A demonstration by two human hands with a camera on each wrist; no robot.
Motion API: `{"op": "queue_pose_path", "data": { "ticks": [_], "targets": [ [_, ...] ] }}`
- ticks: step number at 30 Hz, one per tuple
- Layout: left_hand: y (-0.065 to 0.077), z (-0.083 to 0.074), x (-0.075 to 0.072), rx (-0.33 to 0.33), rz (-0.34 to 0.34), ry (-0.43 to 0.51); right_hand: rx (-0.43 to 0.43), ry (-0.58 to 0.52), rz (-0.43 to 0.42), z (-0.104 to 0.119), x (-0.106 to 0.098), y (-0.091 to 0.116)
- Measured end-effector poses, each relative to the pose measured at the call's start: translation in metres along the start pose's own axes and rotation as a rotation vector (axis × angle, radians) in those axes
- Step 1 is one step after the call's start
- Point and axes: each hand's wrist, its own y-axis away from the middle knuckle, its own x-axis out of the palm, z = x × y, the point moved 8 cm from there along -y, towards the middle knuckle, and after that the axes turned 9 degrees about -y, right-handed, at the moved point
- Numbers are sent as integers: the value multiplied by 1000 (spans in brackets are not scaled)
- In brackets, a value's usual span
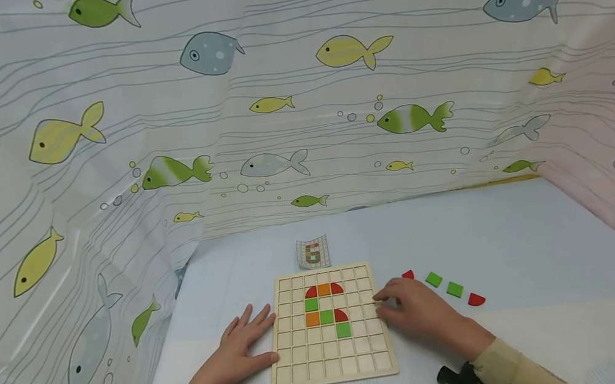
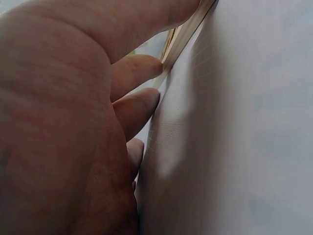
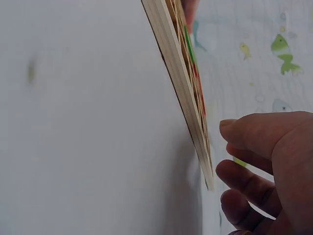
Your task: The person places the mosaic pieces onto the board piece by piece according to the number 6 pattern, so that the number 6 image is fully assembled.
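A wooden grid board point(image 1: 302, 365) lies on the table, with red, orange and green pieces in its upper and middle cells. Spread flat, my left hand point(image 1: 239, 350) touches the board's left edge with fingertips and thumb; the left wrist view has its fingers point(image 2: 137, 76) against that edge. Beside the right edge is my right hand point(image 1: 421, 308), its fingers loosely bent. Thumb and fingers point(image 3: 244, 178) stand apart in the right wrist view, with nothing seen between them. A green square point(image 1: 343, 330) is the lowest piece on the board.
Behind the board lies a small pattern card point(image 1: 312, 253). To the right, a partly hidden red piece point(image 1: 408, 275), a green square point(image 1: 434, 279), another green square point(image 1: 454, 289) and a red quarter-round point(image 1: 476, 299) form a slanting row. A fish-print curtain point(image 1: 279, 133) surrounds the table.
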Motion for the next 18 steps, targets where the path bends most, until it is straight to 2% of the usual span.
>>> {"op": "queue_pose_path", "data": {
  "ticks": [5,10,18],
  "targets": [
    [0,1,1,0,0,-3,46,30,-46,-14,-11,-2],
    [0,2,2,-2,1,-3,28,62,-75,-23,-18,-3],
    [-1,1,2,-6,3,-14,47,29,-105,-43,-35,-2]
  ]
}}
